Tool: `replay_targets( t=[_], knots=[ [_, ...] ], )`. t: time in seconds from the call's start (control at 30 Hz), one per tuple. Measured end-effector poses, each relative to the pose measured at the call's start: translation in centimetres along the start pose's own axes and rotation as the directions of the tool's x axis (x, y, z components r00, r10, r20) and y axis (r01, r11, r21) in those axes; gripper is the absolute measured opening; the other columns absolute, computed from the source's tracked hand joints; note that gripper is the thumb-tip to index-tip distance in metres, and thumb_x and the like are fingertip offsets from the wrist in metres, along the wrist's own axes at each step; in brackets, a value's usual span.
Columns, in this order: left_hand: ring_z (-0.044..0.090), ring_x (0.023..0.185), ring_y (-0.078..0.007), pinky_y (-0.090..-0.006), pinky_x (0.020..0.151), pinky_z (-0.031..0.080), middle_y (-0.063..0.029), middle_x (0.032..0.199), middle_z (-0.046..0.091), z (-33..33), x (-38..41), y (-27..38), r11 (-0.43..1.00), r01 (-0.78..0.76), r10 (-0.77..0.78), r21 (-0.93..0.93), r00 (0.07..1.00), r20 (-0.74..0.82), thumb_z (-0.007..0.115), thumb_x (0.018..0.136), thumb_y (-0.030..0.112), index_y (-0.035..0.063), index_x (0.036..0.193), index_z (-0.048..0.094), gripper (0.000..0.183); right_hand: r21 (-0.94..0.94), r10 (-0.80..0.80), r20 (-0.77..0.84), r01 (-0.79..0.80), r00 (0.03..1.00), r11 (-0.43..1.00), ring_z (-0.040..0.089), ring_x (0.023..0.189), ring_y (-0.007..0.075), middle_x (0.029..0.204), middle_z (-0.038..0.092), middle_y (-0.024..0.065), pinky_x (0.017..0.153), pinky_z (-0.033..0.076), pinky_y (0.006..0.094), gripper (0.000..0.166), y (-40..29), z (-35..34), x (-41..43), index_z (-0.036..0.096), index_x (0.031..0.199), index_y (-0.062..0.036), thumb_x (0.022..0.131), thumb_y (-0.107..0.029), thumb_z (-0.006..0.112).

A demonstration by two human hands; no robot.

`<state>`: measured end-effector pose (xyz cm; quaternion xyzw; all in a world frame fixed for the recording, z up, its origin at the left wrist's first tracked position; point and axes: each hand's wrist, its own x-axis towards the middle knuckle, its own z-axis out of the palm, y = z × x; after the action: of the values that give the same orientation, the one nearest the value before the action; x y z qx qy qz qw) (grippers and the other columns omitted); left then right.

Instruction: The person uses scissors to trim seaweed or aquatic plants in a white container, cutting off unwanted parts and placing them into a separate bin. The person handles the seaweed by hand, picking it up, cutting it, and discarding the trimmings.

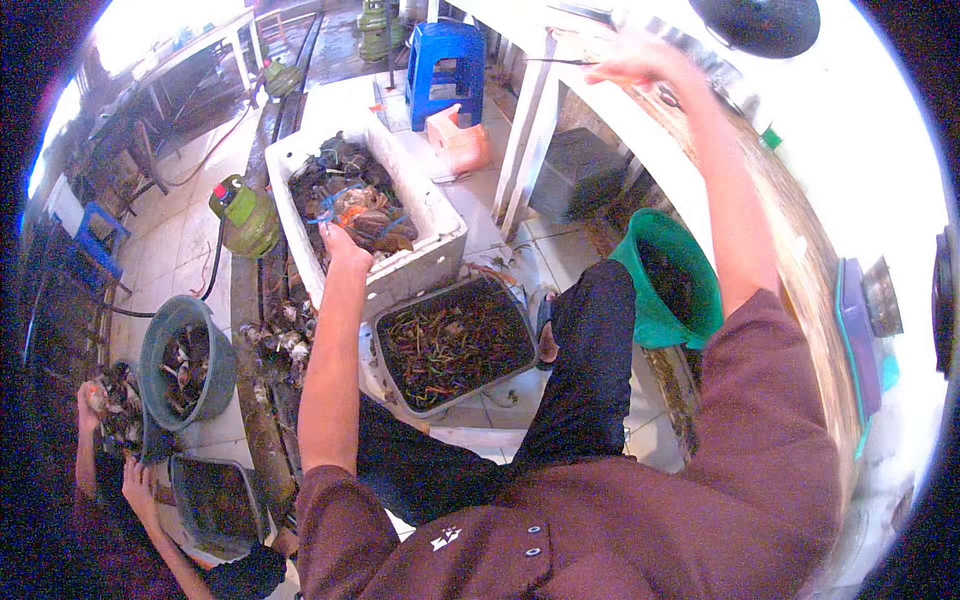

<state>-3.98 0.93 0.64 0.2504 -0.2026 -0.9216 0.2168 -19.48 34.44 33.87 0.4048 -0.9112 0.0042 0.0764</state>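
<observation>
My left hand [346, 247] reaches over a white foam box [405, 270] and grips a crab [364, 210] bound with blue string. More dark crabs [341, 159] fill the box behind it. My right hand [637, 64] is raised at the upper right by the edge of a wooden-edged table, blurred, with a thin dark pointed tool [559, 61] at its fingers; what kind of tool cannot be told. In front of me, against the box, stands a grey tub [531, 330] holding dark water and cut string or plant scraps [450, 337].
A green bucket [641, 300] stands right of my knee. Left are a grey bucket [154, 367], a green gas cylinder [251, 225] and a co-worker's hands [139, 484] near a dark tub [259, 502]. A blue stool [446, 45] and an orange plastic piece [459, 142] lie beyond.
</observation>
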Motion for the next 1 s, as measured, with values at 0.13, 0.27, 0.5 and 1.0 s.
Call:
replay_targets(
  t=[0.13, 0.27, 0.5, 1.0],
  knots=[
    [0.052, 0.120, -0.0287, -0.0518, 0.097, 0.041, -0.0090, 0.133, 0.052, -1.5, 1.6, -0.3, 0.999, 0.038, -0.038, 0.000, 0.999, -0.039, 0.026, 0.094, 0.053, 0.0152, 0.128, 0.052, 0.058, -0.285, 0.510, -0.106, -0.518, 0.853, 0.807, 0.060, 0.058, 0.0197, 0.068, 0.066, 0.0085, 0.058, 0.050, 0.0334, 0.049, 12.7, -3.9, -3.6, 0.073, 0.082, -0.0046, 0.070, -0.052, 0.075],
    [0.054, 0.112, -0.0287, -0.0508, 0.091, 0.044, -0.0092, 0.126, 0.056, -2.0, 0.9, 0.9, 0.999, 0.044, -0.044, 0.007, 0.998, -0.055, 0.027, 0.092, 0.052, 0.0147, 0.124, 0.055, 0.056, -0.471, 0.677, 0.026, -0.588, 0.736, 0.657, 0.063, 0.065, 0.0224, 0.074, 0.068, 0.0099, 0.063, 0.052, 0.0362, 0.034, 18.7, -3.6, -7.3, 0.072, 0.082, -0.0020, 0.074, -0.035, 0.074],
    [0.061, 0.092, -0.0311, -0.0526, 0.080, 0.051, -0.0104, 0.110, 0.064, -0.5, -1.3, 1.2, 0.996, 0.081, -0.082, 0.033, 0.996, 0.017, 0.030, 0.090, 0.048, 0.0127, 0.113, 0.061, 0.053, -0.194, 0.483, -0.234, -0.527, 0.844, 0.827, 0.064, 0.061, 0.0283, 0.065, 0.065, 0.0150, 0.062, 0.052, 0.0388, 0.034, 24.0, 1.3, -6.3, 0.071, 0.077, -0.0009, 0.072, -0.035, 0.066],
    [0.059, 0.104, -0.0375, -0.0522, 0.092, 0.046, -0.0155, 0.117, 0.062, -2.8, -0.9, 3.2, 0.995, -0.054, 0.070, -0.088, 0.981, 0.182, 0.034, 0.081, 0.038, 0.0069, 0.120, 0.058, 0.055, -0.015, 0.618, 0.402, -0.670, 0.676, 0.742, 0.053, 0.043, 0.0169, 0.061, 0.063, 0.0063, 0.039, 0.039, 0.0327, 0.021, 21.5, 3.1, 0.4, 0.061, 0.069, -0.0090, 0.077, -0.027, 0.068]
  ],
)
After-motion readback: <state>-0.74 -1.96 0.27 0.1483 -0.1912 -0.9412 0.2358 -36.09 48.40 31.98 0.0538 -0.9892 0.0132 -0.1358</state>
